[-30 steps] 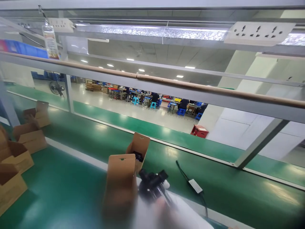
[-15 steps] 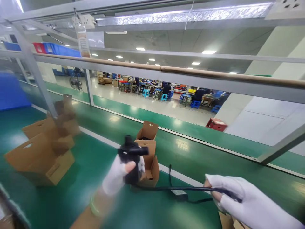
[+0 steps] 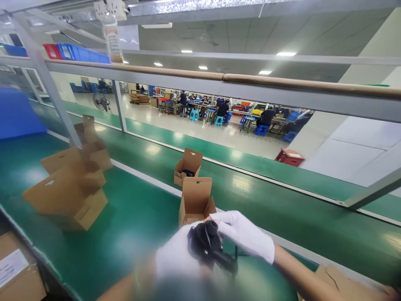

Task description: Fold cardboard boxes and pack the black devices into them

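A: Two gloved hands meet low in the near centre. What does each hold?

B: The left hand point(image 3: 175, 259), blurred, is closed around a black device point(image 3: 205, 244). The right hand point(image 3: 242, 236) curls over the same device from the right, fingers point(image 3: 219, 217) bent onto its top. A black cable point(image 3: 227, 263) trails from the device toward the near right.

A: Where does the device sit relative to the cartons?

B: Just nearer than an open cardboard box point(image 3: 196, 200), which stands upright with its flap raised on the green belt point(image 3: 131, 217). A second open box point(image 3: 188, 167) lies farther off, with something dark inside.

A: And to the left?

B: Several empty cartons point(image 3: 69, 192) are heaped on the belt, well apart from the hands. A labelled carton point(image 3: 15, 271) occupies the near left corner. Beyond the metal rail point(image 3: 219, 83), seated people work at distant benches.
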Motion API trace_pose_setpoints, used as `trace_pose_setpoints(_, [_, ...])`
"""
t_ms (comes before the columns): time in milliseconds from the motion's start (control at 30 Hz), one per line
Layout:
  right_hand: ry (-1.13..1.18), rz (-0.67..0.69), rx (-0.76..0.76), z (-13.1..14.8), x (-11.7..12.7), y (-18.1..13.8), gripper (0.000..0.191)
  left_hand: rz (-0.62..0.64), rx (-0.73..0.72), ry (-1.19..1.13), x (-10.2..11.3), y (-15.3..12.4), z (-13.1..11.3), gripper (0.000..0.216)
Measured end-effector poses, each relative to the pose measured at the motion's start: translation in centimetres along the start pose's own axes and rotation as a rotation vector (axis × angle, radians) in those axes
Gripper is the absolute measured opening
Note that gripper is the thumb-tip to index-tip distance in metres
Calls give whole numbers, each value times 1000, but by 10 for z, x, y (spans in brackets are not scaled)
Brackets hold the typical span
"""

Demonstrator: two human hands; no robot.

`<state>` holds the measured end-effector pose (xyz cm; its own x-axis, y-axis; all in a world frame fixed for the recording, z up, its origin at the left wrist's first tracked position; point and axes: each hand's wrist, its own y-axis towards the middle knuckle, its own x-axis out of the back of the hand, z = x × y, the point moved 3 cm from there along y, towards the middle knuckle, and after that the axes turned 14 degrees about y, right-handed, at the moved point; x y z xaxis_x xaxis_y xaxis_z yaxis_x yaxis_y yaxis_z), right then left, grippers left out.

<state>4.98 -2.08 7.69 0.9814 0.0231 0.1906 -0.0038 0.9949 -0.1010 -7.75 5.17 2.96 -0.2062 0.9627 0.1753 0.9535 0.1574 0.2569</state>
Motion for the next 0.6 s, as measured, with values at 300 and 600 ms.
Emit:
trace_pose_setpoints(300, [-385, -172, -162, 2, -3, -12, 64, -342, 34, 165, 16, -3, 20, 70])
trace_pose_setpoints(600, [-940, -288, -221, 19, 20, 50, 55, -637, 100, 853, 52, 8, 139, 77])
